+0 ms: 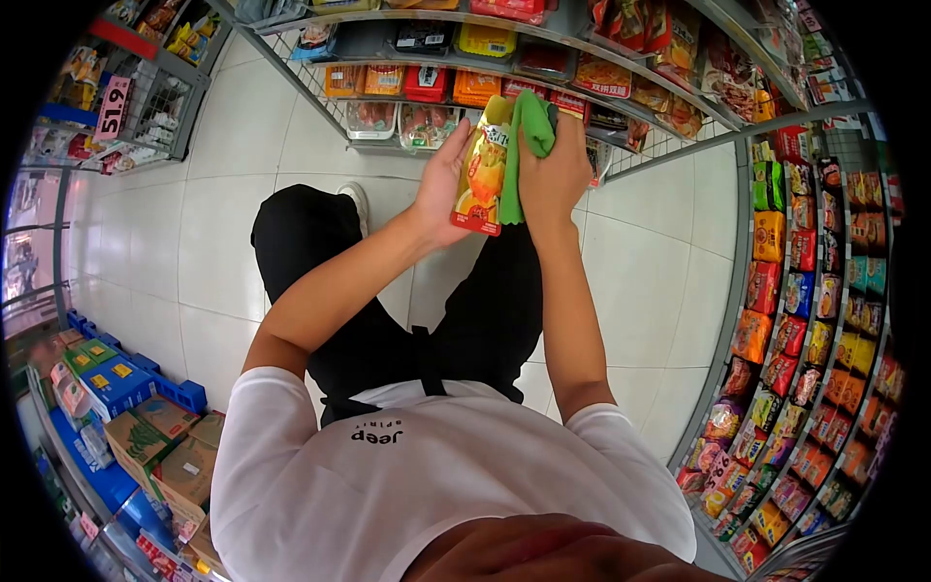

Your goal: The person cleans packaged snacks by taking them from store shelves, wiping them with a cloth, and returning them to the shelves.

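Note:
My left hand [444, 189] is closed on the left side of a yellow and red food packet [483, 175], held upright in front of the shelf. A green cloth [534, 124] is gripped in my right hand [560, 173], its lower end hanging down along the packet's right edge. The fingers of my right hand are curled and partly hidden behind the cloth. Whether that hand also touches the packet, I cannot tell.
Ahead stands a wire shelf [669, 155] with trays and packets on several tiers. Another shelf of bagged snacks [776, 320] lines the right side. Cardboard boxes [155, 436] are stacked at the lower left. White floor tiles [223, 228] lie around my legs.

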Motion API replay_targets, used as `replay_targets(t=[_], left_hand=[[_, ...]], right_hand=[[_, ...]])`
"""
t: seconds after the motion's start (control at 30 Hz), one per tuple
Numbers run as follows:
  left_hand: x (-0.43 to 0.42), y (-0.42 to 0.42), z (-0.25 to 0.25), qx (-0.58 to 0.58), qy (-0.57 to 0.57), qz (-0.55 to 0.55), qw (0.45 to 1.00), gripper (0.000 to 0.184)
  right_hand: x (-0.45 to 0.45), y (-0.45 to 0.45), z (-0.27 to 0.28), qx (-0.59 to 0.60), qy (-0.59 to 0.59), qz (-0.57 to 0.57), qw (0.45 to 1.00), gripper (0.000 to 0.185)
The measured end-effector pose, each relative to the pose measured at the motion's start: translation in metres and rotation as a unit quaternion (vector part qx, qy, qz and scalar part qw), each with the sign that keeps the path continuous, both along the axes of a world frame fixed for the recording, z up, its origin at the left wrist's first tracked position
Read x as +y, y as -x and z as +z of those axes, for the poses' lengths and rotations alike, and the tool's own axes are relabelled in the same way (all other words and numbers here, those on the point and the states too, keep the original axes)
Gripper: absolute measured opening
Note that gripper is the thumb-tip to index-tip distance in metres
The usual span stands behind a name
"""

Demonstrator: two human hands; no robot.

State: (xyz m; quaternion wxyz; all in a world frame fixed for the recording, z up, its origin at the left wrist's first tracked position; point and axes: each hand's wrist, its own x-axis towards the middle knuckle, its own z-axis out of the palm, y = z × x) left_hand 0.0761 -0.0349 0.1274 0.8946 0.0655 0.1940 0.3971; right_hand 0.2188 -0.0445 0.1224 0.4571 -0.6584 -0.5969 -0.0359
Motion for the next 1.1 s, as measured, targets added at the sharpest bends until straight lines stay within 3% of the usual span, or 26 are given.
replay_targets(t=[0.13,0.17,0.27,0.43,0.57,0.67,0.8,0.87,0.93,1.07,1.1], left_hand=[[0.013,0.007,-0.001,-0.014,-0.016,-0.006,1.0,0.055],[0.014,0.01,0.002,-0.008,-0.021,-0.018,1.0,0.057],[0.011,0.011,-0.014,-0.093,-0.011,-0.051,0.994,0.056],[0.007,0.007,-0.005,-0.073,-0.006,-0.041,0.996,0.048],[0.008,0.012,-0.003,-0.054,-0.026,-0.034,0.998,0.044],[0.001,0.006,-0.013,-0.051,0.002,-0.03,0.998,0.043],[0.003,0.001,-0.012,-0.09,-0.036,-0.037,0.995,0.043],[0.01,0.003,-0.017,-0.102,-0.034,-0.021,0.994,0.048],[0.012,0.004,0.007,-0.06,0.002,-0.023,0.998,0.051],[0.016,0.003,-0.039,-0.157,-0.042,-0.045,0.986,0.057],[0.009,0.0,-0.02,-0.094,-0.01,-0.02,0.995,0.058]], right_hand=[[-0.033,0.028,-0.002,-0.035,-0.02,0.103,0.994,0.038],[-0.041,0.032,-0.004,-0.033,0.032,0.13,0.99,0.039],[-0.025,0.012,0.001,-0.012,-0.005,0.093,0.996,0.04],[0.001,-0.007,-0.005,0.024,-0.034,-0.014,0.999,0.04],[-0.03,0.024,0.003,-0.037,0.012,0.11,0.993,0.038],[-0.02,0.02,0.01,-0.035,0.005,0.123,0.992,0.038],[-0.003,0.019,0.017,0.021,0.017,0.051,0.998,0.037],[-0.022,0.035,0.012,-0.021,0.059,0.117,0.991,0.037],[-0.037,0.049,0.013,0.025,0.071,0.152,0.985,0.037],[-0.005,0.02,0.015,-0.021,0.038,0.082,0.996,0.035],[0.009,0.009,0.016,-0.025,0.023,0.046,0.998,0.036]])
